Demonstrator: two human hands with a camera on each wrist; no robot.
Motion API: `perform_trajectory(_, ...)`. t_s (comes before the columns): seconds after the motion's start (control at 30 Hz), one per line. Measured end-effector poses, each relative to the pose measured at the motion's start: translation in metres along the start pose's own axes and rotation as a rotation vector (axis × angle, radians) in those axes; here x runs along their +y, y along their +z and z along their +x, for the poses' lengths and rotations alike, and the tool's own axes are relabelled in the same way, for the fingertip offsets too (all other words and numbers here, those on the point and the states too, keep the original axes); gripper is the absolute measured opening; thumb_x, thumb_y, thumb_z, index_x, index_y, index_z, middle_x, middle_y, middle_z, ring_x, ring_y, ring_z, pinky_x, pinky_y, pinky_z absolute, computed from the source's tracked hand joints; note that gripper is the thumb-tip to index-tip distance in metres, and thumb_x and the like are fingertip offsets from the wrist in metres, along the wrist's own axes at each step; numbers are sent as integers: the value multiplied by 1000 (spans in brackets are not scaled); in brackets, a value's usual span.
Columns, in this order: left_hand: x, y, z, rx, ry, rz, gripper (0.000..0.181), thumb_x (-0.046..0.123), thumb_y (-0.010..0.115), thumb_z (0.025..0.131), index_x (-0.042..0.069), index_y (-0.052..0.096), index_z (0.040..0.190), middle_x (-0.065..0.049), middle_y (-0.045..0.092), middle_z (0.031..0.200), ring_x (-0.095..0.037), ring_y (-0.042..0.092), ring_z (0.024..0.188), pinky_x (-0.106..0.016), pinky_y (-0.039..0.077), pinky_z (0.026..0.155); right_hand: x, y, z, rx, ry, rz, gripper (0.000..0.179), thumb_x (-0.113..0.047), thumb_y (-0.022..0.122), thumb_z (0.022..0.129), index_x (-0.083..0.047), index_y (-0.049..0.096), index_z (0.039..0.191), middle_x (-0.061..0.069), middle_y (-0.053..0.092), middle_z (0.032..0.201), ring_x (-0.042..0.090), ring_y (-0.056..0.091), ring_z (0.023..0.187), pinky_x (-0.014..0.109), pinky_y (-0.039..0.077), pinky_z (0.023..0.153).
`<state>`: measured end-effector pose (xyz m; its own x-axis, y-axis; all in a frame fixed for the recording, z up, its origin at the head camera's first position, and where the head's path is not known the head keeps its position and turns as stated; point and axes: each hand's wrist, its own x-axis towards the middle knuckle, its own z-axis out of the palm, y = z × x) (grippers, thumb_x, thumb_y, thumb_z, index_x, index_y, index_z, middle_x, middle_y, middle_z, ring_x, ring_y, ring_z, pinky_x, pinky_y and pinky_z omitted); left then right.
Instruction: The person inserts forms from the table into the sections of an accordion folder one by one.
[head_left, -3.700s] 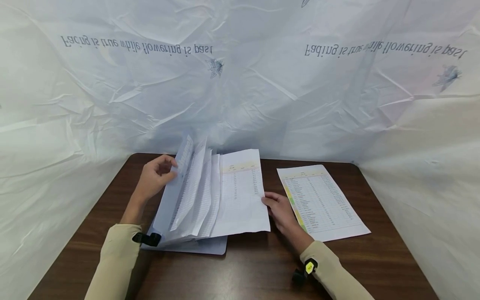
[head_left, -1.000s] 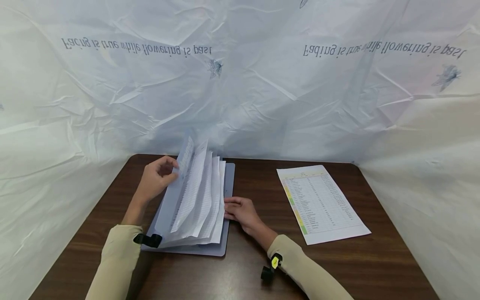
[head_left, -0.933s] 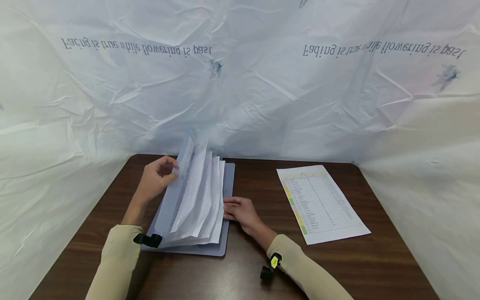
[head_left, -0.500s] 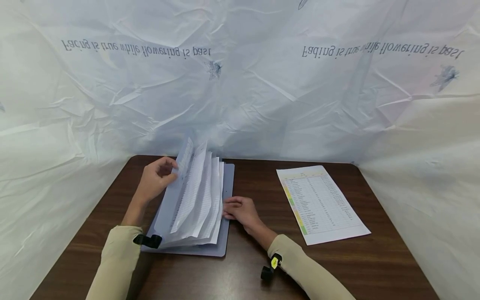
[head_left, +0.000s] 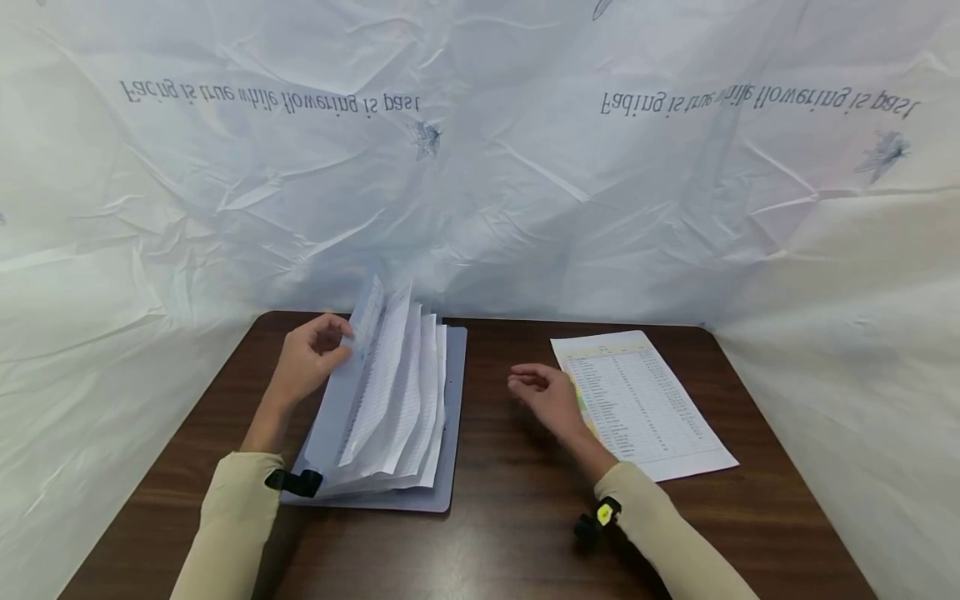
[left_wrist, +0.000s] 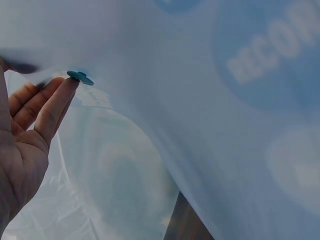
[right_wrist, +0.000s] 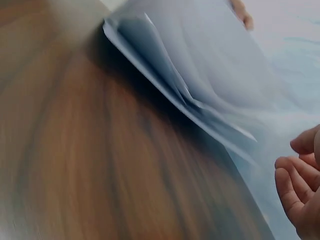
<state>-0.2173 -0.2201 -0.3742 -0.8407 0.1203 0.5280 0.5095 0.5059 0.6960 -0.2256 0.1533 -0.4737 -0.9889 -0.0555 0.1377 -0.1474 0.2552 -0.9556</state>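
In the head view, a pale blue folder (head_left: 455, 417) lies at the left of the table with its cover (head_left: 333, 421) lifted. Several printed paper sheets (head_left: 393, 408) fan upright inside it. My left hand (head_left: 303, 358) grips the cover's edge; in the left wrist view, a teal button (left_wrist: 80, 77) shows at its fingertips. Between folder and loose sheet hovers my right hand (head_left: 553, 402), fingers loosely bent and holding nothing. That loose printed sheet (head_left: 645, 400), with a coloured left edge, lies flat at the right, partly covered by the right hand and wrist.
The dark wooden table (head_left: 495, 542) is enclosed by a creased white plastic sheet (head_left: 510, 217) printed with lettering, close behind the folder. A black wrist camera (head_left: 300, 482) hangs near the folder's lower left corner.
A sheet the right hand held out to the right now stands among the folder's papers. The right hand has let go and moved right, while the left hand keeps its hold.
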Motion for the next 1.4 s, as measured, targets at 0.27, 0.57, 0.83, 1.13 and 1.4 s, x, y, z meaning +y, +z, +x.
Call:
perform_trajectory(0.27, 2, 1, 0, 6, 1, -10, 15, -12, 67, 81, -8, 64, 96, -19, 67, 94, -9, 58, 78, -21, 48, 68, 11, -67, 2, 114, -100, -215, 36, -26, 78, 92, -7, 73, 122, 11, 76, 110, 10, 70, 89, 20, 54, 73)
perform_trajectory(0.57, -3, 2, 0, 14, 5, -20, 17, -13, 67, 81, -8, 65, 96, -18, 68, 95, -8, 60, 81, -18, 48, 71, 27, -133, -4, 218, -124, -390, 45, -28, 80, 90, -7, 70, 128, 11, 72, 122, 5, 68, 98, 10, 49, 78)
perform_trajectory(0.83, -7, 1, 0, 23, 0, -35, 16, -12, 67, 81, -7, 65, 97, -18, 68, 96, -9, 61, 81, -17, 48, 70, 40, -182, -18, 264, -51, -568, 48, -28, 78, 92, -5, 66, 133, 16, 69, 129, 31, 69, 105, 5, 42, 75)
perform_trajectory(1.13, -5, 0, 0, 23, -5, -25, 17, -13, 67, 81, -7, 65, 96, -18, 69, 96, -11, 61, 80, -17, 48, 69, 59, -219, -27, 256, 14, -686, 51, -29, 78, 92, 0, 66, 131, 26, 67, 126, 42, 67, 108, 41, 54, 81)
perform_trajectory(1.4, -5, -1, 0, 18, -3, -23, 17, -13, 67, 80, -6, 66, 96, -17, 68, 95, -10, 60, 79, -18, 47, 67, 73, -226, -28, 230, 163, -699, 59, -33, 75, 94, 3, 59, 137, 31, 60, 133, 48, 57, 119, 62, 46, 95)
